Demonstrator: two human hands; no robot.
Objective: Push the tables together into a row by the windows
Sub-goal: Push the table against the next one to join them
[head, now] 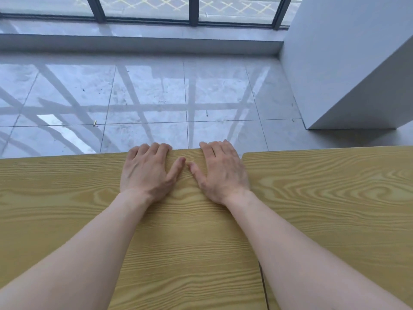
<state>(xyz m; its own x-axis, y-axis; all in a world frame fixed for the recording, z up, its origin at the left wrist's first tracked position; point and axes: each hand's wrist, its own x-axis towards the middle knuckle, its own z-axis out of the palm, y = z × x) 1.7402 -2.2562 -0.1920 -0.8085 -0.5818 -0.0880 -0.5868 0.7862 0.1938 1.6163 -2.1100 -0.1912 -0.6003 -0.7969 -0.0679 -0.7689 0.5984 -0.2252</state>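
Two light wood-grain tables fill the lower half of the head view. The left table (55, 198) is the one under my hands. The right table (335, 186) stands against it, with a thin dark seam between them under my right forearm. My left hand (147, 173) lies palm down on the left table, its fingers curled over the far edge. My right hand (221, 173) lies beside it the same way, fingertips over the far edge close to the table's right corner. My thumbs nearly touch.
Beyond the tables lies a glossy grey tiled floor (145, 97). A low ledge (134, 43) runs under the dark-framed windows (143, 10) at the top. A white pillar (348, 63) stands at the right, close to the right table's far edge.
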